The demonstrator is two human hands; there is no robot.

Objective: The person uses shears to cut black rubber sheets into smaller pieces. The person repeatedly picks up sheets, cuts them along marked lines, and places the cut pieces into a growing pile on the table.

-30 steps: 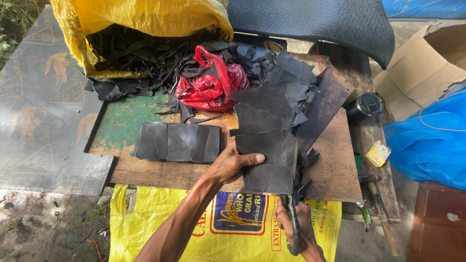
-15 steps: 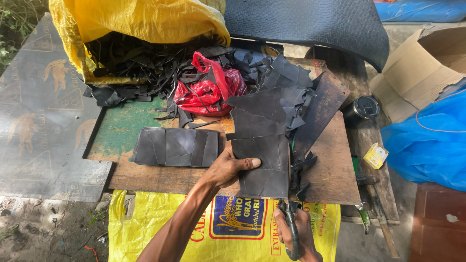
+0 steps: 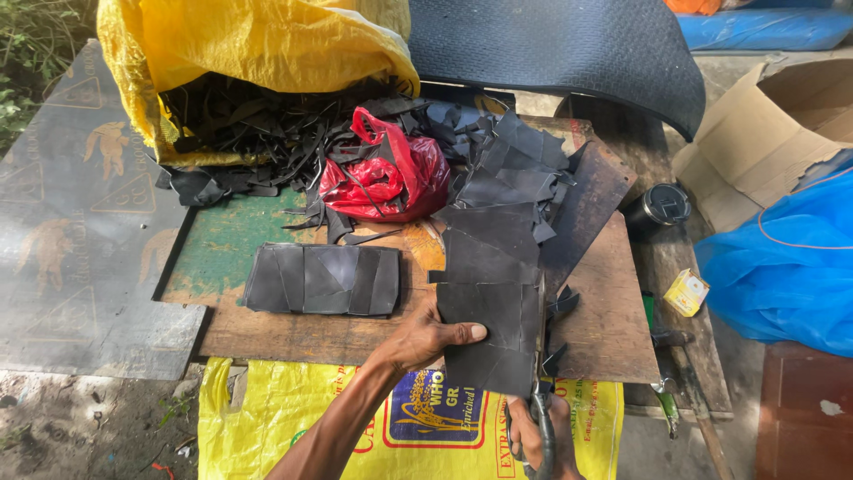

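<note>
My left hand (image 3: 425,340) presses a dark rubber sheet (image 3: 491,333) at the near edge of a wooden board (image 3: 613,320), thumb on top of the sheet. My right hand (image 3: 540,437), low in the head view, grips a pair of scissors (image 3: 540,391) whose blades run up along the sheet's right edge. More dark sheets (image 3: 506,222) lie stacked just beyond it. A flat row of cut dark pieces (image 3: 324,280) lies to the left of my left hand.
A red plastic bag (image 3: 386,178) sits mid-board among black strips spilling from a yellow sack (image 3: 258,44). A black mat (image 3: 569,53) curls behind. A dark tin (image 3: 662,206), small yellow box (image 3: 687,292), cardboard box (image 3: 764,133) and blue sheet (image 3: 782,267) are right.
The right hand with the scissors has moved up so the blades lie along the sheet's right edge. The left hand stays on the sheet.
</note>
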